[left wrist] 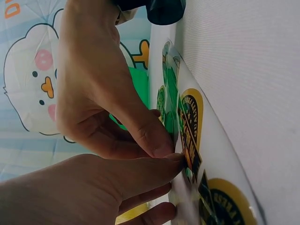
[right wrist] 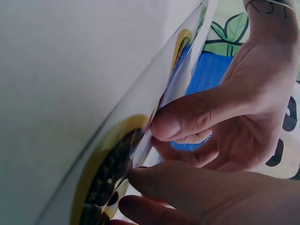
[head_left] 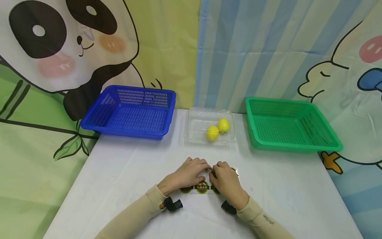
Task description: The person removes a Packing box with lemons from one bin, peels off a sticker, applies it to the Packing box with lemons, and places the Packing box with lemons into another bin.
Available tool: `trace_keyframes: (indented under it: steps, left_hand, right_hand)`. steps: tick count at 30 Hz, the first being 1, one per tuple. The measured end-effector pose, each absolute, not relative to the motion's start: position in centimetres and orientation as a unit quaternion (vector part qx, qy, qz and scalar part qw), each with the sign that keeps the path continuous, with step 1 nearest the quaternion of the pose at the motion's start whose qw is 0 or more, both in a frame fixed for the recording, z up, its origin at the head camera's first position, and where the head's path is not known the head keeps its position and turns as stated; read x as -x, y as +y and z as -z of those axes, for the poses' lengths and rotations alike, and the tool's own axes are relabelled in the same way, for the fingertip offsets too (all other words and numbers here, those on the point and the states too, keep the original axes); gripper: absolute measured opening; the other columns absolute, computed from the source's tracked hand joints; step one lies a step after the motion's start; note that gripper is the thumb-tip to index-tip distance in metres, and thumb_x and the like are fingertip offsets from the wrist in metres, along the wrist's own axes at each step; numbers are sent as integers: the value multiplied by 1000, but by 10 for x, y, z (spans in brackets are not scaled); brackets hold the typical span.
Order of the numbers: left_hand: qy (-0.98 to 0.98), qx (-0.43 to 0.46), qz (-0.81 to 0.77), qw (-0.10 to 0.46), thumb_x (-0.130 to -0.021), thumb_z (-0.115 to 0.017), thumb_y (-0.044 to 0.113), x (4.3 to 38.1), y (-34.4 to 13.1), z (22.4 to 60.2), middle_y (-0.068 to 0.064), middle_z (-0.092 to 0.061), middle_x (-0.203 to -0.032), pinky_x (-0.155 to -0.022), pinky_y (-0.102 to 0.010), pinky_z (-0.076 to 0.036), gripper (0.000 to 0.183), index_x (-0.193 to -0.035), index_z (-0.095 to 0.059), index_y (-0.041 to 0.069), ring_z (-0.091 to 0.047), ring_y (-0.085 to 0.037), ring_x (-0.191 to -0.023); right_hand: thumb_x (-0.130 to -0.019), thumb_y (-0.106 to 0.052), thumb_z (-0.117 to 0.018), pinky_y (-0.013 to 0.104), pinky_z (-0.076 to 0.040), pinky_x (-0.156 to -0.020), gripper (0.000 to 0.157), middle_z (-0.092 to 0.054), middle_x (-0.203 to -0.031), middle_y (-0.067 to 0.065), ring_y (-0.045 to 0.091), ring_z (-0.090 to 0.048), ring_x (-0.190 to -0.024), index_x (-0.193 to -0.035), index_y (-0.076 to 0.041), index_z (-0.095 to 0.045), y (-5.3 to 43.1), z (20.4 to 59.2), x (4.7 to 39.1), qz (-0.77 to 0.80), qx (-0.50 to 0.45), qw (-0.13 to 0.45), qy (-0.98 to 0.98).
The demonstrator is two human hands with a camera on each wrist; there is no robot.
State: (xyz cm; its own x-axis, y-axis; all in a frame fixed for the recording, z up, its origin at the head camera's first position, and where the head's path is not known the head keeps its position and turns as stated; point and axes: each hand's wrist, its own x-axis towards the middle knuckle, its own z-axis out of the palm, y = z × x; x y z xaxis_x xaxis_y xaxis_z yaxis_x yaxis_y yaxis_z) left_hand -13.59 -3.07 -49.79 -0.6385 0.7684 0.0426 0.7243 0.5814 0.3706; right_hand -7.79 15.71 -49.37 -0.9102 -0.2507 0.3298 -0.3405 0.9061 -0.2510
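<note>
From the head view, a sticker sheet (head_left: 210, 184) is on the white surface (head_left: 134, 172), about halfway between its left and right edges. Round black and gold stickers (head_left: 202, 187) are on it. The left hand (head_left: 188, 172) and the right hand (head_left: 226, 181) are side by side over it, fingers bent. A blue basket (head_left: 125, 132) sits at the surface's far left corner and a green basket (head_left: 293, 146) at the far right corner. Between them, by the far edge, is a clear box (head_left: 194, 127) with two yellow fruits (head_left: 213, 133) in it. A cartoon cloth (head_left: 167, 46) hangs behind.

From the left wrist, the hands come together at the sticker sheet. Each one pinches it, with thumb and fingers close. Some green basket shows behind.

From the right wrist, the left thumb is on the sheet with a finger tucked in close, and the right thumb is just beside it. I can't tell how much they pinch. The blue basket peeks out behind the left hand.
</note>
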Motion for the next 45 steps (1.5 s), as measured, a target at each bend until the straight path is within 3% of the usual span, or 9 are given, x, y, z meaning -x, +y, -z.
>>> trace_keyframes:
  steps: [7,15,28,39,45]
  left_hand:
    - [888,-422,-174,61,-94,-77,26,137,-31,496,8,-68,-131,-85,-30,-40,43,-136,-68,22,-62,-14,-115]
    - [886,-425,-178,56,-94,-78,26,137,-32,495,7,-68,-129,-82,-29,-39,41,-134,-68,21,-62,-14,-114]
    - [889,-418,-180,55,-93,-78,26,137,-33,496,5,-68,-130,-83,-30,-40,39,-131,-70,21,-63,-16,-116]
    - [890,-419,-171,61,-95,-77,28,139,-32,499,8,-67,-128,-82,-29,-38,39,-133,-69,22,-61,-13,-112]
    - [890,-417,-174,63,-96,-76,31,138,-33,500,8,-66,-131,-85,-29,-38,41,-135,-68,22,-61,-13,-116]
  right_hand:
    - [-80,-6,-83,33,-46,-46,21,-53,-67,3,22,-53,-61,-72,-9,-64,155,497,77,-106,-180,196,-958]
    - [-81,-8,-82,30,-42,-44,18,-53,-66,4,22,-50,-59,-73,-8,-66,156,498,77,-74,-202,210,-954]
    - [-81,-6,-83,34,-46,-50,15,-59,-70,6,23,-52,-57,-85,-10,-69,159,499,79,29,-294,231,-927]
    - [-82,-8,-82,30,-45,-48,16,-55,-68,2,19,-52,-58,-78,-9,-66,162,495,80,-27,-280,218,-934]
    - [-88,-1,-78,28,-48,-55,11,-56,-71,-1,17,-55,-66,-82,-7,-72,162,488,81,-109,-249,147,-951]
